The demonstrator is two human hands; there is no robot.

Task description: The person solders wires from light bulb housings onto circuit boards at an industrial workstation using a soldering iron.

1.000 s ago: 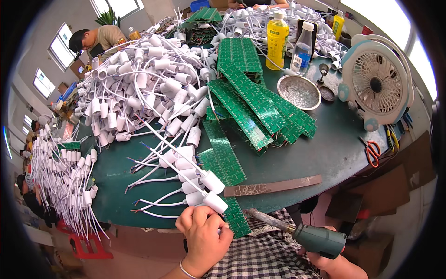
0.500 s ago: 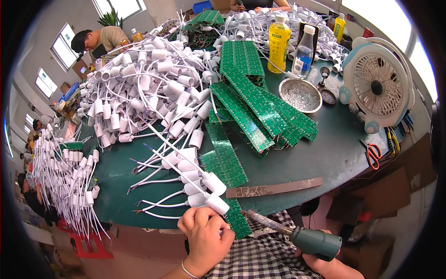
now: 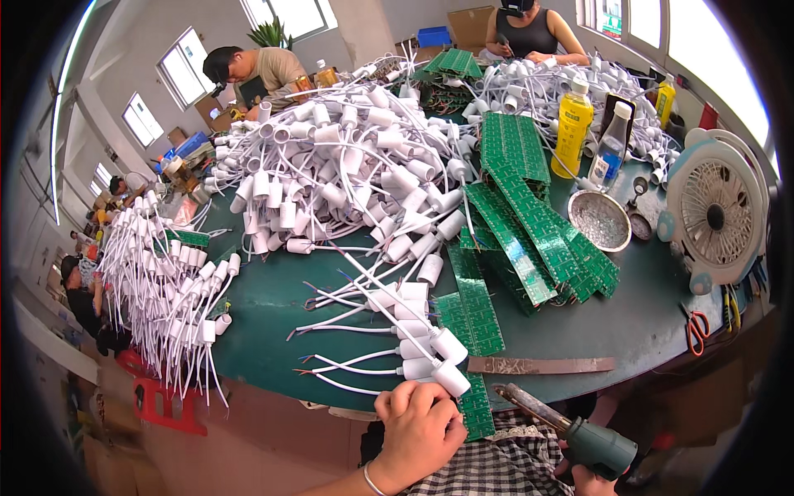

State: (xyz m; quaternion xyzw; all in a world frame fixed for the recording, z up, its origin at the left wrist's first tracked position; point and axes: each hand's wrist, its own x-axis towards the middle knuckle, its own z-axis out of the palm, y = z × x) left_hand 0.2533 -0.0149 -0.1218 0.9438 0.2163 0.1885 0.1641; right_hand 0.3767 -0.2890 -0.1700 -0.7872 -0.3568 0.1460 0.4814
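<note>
My left hand point(image 3: 422, 430) is closed at the table's front edge, thumb and fingers curled together; what they grip is hidden. Just beyond its knuckles lies a white cylindrical lamp holder point(image 3: 451, 379), beside another one point(image 3: 447, 345), both with long white cables. A strip of green circuit board point(image 3: 475, 412) runs past my fingertips and over the edge. In my right hand point(image 3: 589, 481), partly cut off by the lower border, is a soldering iron point(image 3: 597, 446) with a dark green body. Its metal tip points up and left, apart from the board.
A large heap of white lamp holders point(image 3: 331, 165) covers the back left. Stacked green circuit boards point(image 3: 529, 223), a metal bowl point(image 3: 599, 221), bottles point(image 3: 571, 128) and a fan point(image 3: 716, 213) stand right of it. A brown strip point(image 3: 542, 365) lies near the edge. Two people work across the table.
The whole view has swung up and to the left, so the scene sits farther right and lower. Both hands keep nearly the same pose; the soldering iron stays in my right hand.
</note>
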